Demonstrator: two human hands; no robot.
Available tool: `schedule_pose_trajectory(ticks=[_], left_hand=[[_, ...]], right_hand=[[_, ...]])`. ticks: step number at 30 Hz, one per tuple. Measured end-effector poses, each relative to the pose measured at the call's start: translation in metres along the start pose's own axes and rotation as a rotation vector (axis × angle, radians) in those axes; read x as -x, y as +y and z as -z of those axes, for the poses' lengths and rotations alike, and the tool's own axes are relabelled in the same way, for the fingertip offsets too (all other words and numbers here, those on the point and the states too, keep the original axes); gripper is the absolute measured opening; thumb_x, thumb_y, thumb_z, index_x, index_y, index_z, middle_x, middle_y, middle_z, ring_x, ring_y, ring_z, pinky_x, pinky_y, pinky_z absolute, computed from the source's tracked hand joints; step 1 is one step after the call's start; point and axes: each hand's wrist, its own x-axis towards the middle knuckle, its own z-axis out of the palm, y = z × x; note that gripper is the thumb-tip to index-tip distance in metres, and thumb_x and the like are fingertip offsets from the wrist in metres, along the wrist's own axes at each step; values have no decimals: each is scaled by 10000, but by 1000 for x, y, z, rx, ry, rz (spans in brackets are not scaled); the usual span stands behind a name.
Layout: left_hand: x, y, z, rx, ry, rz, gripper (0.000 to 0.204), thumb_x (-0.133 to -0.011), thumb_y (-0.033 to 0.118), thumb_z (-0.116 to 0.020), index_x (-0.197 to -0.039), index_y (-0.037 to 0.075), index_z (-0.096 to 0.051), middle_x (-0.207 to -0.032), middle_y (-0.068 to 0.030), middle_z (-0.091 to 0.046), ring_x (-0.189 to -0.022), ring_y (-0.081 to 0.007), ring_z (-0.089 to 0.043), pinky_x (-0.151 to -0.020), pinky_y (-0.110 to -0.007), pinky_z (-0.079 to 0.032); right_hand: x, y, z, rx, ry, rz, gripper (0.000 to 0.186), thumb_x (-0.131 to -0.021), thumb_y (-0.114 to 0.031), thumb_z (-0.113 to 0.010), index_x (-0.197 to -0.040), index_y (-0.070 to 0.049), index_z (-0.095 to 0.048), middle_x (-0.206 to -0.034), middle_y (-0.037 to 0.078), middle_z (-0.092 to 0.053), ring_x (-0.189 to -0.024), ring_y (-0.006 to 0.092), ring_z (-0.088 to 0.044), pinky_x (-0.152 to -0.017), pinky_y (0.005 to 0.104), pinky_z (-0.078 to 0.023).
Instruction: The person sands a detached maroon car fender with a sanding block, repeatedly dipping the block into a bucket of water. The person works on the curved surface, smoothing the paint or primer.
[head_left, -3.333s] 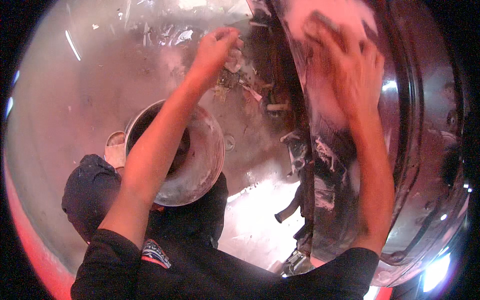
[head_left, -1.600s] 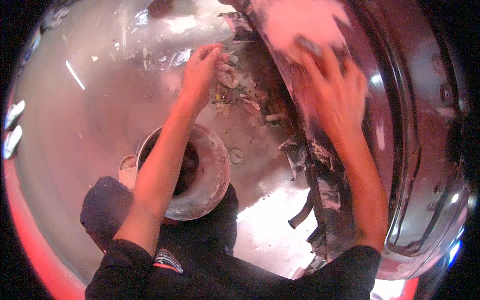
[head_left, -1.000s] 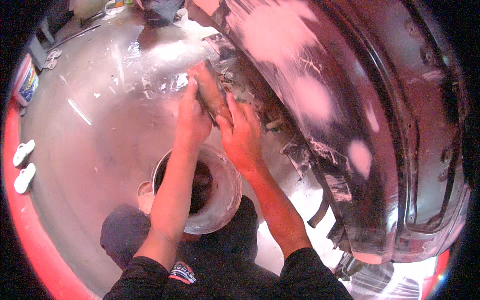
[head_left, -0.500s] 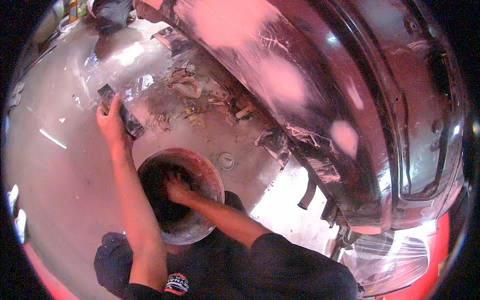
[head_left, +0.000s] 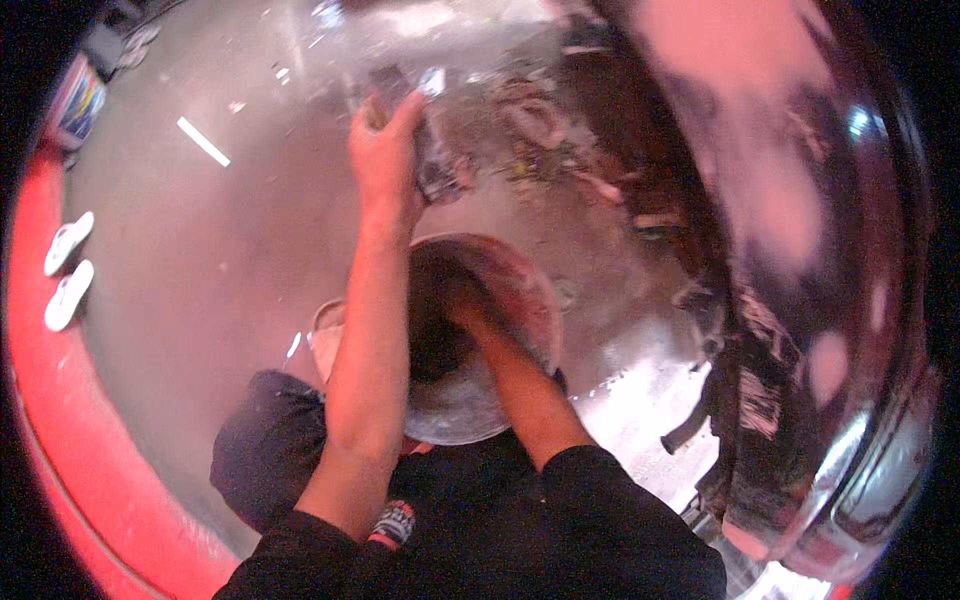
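A flat block (head_left: 437, 165), oblong, dark and smeared with paler marks, is up in the left hand (head_left: 387, 150), above the floor (head_left: 220, 290) and just beyond the bucket's far rim. The left fingers grasp it along its long side, thumb across the upper face; motion blurs its finer texture.

The right hand (head_left: 462, 305) is down inside the round bucket (head_left: 535, 300), whose pale, scuffed wall curves around a dark interior. Shadow covers those fingers, so I cannot tell whether they are clenched or released.

Beside the bucket's left side is a small round-ended, light-coloured object (head_left: 328, 335), partly behind the forearm. Crumpled scraps (head_left: 535, 120) litter the smooth, greyish floor between the block and its right edge. Along that edge curves a glossy, dark reddish panel (head_left: 740, 190) with matte, pale pink patches (head_left: 785, 215). At the floor's left edge, two white sandals (head_left: 69, 296) lie near a smooth red border (head_left: 85, 440), with a printed tub (head_left: 80, 105) toward the far left corner.
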Motion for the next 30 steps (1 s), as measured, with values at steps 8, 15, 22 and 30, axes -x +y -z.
schedule_pose_trajectory(ticks=[8,15,22,30], left_hand=[[-21,10,60,-22,231,-123,268,-885,196,-723,-1044,37,-578,-802,-71,-632,-607,-185,-621,-547,-333,-540],[-1,0,62,-145,170,-120,444,-856,144,-716,-1231,-30,-555,-1042,-61,-633,-902,-130,-592,-804,-297,-495],[7,-10,62,-158,136,-134,458,-887,212,-709,-1269,23,-543,-966,-41,-652,-768,-129,-630,-671,-294,-537],[24,4,68,-81,-371,312,561,-880,238,-701,-1341,22,-466,-1019,-109,-677,-765,-155,-670,-613,-302,-569]], right_hand=[[15,-75,13,495,-126,160,381,-972,-208,-489,-1272,-16,-625,-1339,249,-570,-1285,408,-504,-1082,508,-407],[-1,-71,11,289,-30,54,402,-991,-208,-461,-1329,-21,-575,-1376,249,-534,-1288,413,-493,-1098,493,-392],[-30,-45,15,95,-139,-57,399,-1013,-236,-437,-1324,-30,-578,-1351,235,-557,-1262,390,-520,-1105,473,-386],[58,-122,194,-5,-173,292,203,-927,-191,-624,-986,3,-629,-921,136,-683,-835,344,-642,-803,421,-521]])
